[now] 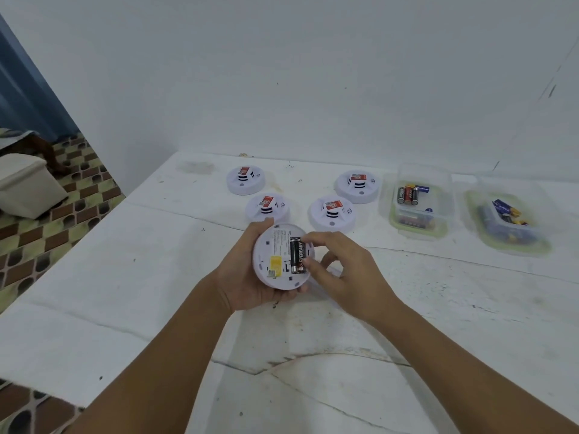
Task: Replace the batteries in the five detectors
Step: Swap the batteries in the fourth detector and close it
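Two hands are working just above the white counter [125, 292]: the left hand [247, 277] is cupping a round white detector [275, 255] turned underside up, its fingers curled round the rim, while the right hand [341, 270] is pinching a black battery [300, 252] lying in the open compartment, thumb at its lower end and forefinger at the top. A second battery [294, 255] is sitting beside it, touching. Beyond them four more detectors [246, 180] [267, 208] [332, 213] [357, 186] are resting face up on the counter, well apart from the hands. Farther right, two clear containers are standing side by side, the nearer container [416, 202] holding upright batteries, the farther container [507, 217] holding what are probably loose blue and yellow batteries
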